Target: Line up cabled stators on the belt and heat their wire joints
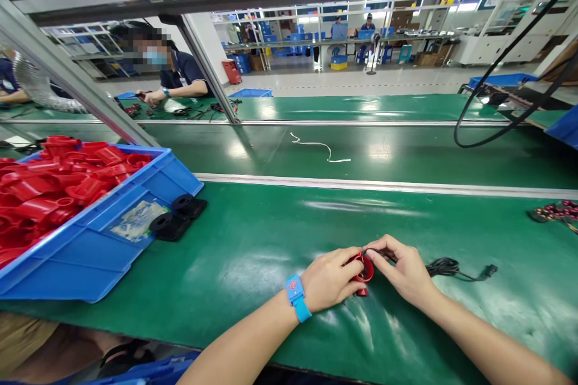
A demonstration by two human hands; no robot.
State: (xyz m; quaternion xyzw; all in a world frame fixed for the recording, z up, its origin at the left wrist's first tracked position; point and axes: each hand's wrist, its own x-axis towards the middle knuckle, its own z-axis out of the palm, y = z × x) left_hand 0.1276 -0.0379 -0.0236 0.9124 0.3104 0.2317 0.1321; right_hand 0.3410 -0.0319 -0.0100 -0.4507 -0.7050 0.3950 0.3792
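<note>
My left hand (332, 278), with a blue strap (297, 298) on its wrist, is closed round a red plastic housing (369, 269) on the green mat. Its fingers reach over and into the round opening and hide part of it. Close on the right, my right hand (404, 267) pinches a black cable (377, 251) at the rim of the housing. Behind that hand the cable lies in a coiled bundle (445, 266), and a small black plug (490, 271) ends it on the mat.
A blue bin (103, 246) heaped with red plastic housings (54, 186) stands at the left, black blocks (178, 216) beside it. Wound parts (557, 210) lie far right. A white strip (323, 145) rests on the middle belt. A black cable loop (460, 126) hangs right. A co-worker (185, 81) sits opposite.
</note>
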